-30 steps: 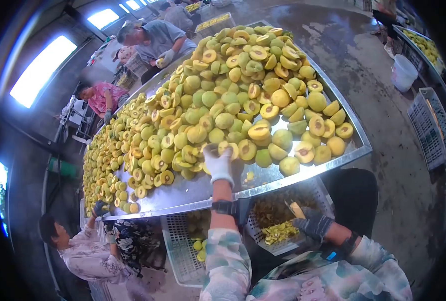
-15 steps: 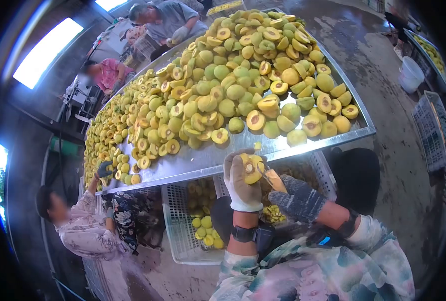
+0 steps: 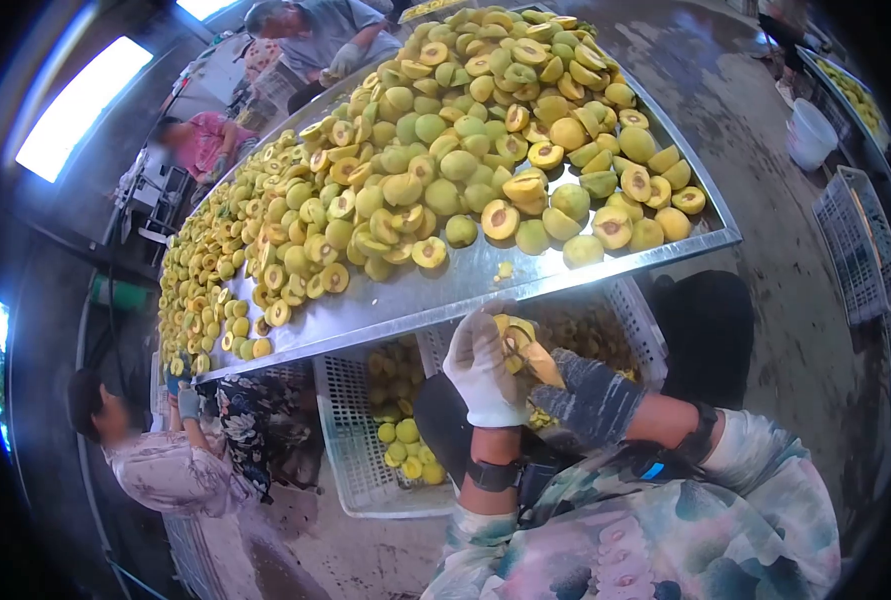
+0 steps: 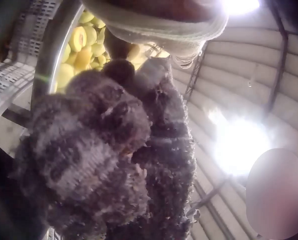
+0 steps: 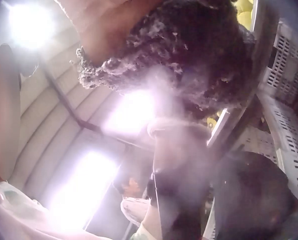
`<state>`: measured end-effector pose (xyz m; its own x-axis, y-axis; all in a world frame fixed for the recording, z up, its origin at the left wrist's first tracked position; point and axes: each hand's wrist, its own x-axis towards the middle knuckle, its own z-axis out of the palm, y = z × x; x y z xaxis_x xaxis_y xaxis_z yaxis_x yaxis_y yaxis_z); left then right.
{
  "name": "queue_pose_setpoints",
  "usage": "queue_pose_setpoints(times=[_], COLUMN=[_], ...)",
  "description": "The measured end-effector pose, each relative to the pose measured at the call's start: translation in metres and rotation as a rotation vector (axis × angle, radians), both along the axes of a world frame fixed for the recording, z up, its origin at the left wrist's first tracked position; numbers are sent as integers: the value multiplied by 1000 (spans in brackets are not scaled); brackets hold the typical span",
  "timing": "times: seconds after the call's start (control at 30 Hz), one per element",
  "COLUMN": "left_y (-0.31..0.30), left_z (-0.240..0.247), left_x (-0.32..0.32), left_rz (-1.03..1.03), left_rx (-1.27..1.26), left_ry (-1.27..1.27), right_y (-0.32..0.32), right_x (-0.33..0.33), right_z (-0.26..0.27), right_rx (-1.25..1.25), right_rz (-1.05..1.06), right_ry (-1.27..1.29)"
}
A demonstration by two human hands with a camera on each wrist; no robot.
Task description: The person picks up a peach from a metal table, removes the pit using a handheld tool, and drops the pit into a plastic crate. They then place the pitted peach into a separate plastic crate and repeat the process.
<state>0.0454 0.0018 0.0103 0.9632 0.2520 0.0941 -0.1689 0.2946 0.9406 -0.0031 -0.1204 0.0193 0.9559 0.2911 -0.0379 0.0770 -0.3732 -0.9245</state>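
centrally, a cut yellow fruit (image 3: 513, 336) is pinched in the curled fingers of the white-gloved left hand (image 3: 485, 372), above a crate (image 3: 648, 330) and just before the near edge of a metal tray (image 3: 395, 312). a pale-handled tool (image 3: 543, 363) is gripped at the fruit by the closed, grey-gloved right hand (image 3: 590, 398). faint marks on a white bucket (image 3: 811, 140) cannot be read. the shiny tray is heaped with fruit pieces (image 3: 445, 165); beyond, the grey floor (image 3: 755, 235) is patched with damp.

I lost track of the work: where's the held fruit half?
In the head view, the fruit half is in the left hand, just below the table's near edge, beside the tool in the right hand.
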Motion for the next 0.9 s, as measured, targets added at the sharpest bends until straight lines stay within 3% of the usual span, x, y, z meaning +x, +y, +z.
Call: queue_pose_setpoints(times=[0.13, 0.2, 0.27, 0.33, 0.4, 0.47, 0.5, 0.53, 0.57, 0.6, 0.67, 0.77, 0.9], left_y=[0, -1, -3, -4, -6, -3, 1, 3, -1, 0, 4, -3, -9], left_z=[4, 5, -1, -3, 3, 12, 11, 10, 9, 9, 9, 10, 4], left_x=[-3, -4, -3, -5, -8, -7, -5, -5, -4, -3, 0, 2, 2], left_rz=[-73, -20, -1, 21, -5, -60, -138, -216, -202, -200, -376, -408, -354], left_rx=[-38, 68, 123, 180, 60, 47, 65, 85, 95, 98, 21, -62, -210], left_ry=[113, 132, 114, 102, 184, 211, 216, 223, 199, 204, 224, 228, 230], right_y=[-9, -11, -16, -16, -18, -20, -24, -30, -33, -34, -37, -32, -21], right_x=[2, 3, 3, 4, 5, 4, 2, 1, 0, -1, -3, -6, -5], right_z=[-3, 0, 8, 11, 7, -7, -8, -9, -9, -4, 9, -13, -22], right_rx=[65, 51, 130, 67, 1, 359, 360, 501, 643, 647, 1008, 1184, 1192], right_rz=[128, 156, 226, 240, 250, 270, 269, 293, 315, 318, 193, 215, 143], right_ry=[-76, -156, 63, 64, 62, 461, 463, 628, 794, 799, 1152, 1236, 1267])
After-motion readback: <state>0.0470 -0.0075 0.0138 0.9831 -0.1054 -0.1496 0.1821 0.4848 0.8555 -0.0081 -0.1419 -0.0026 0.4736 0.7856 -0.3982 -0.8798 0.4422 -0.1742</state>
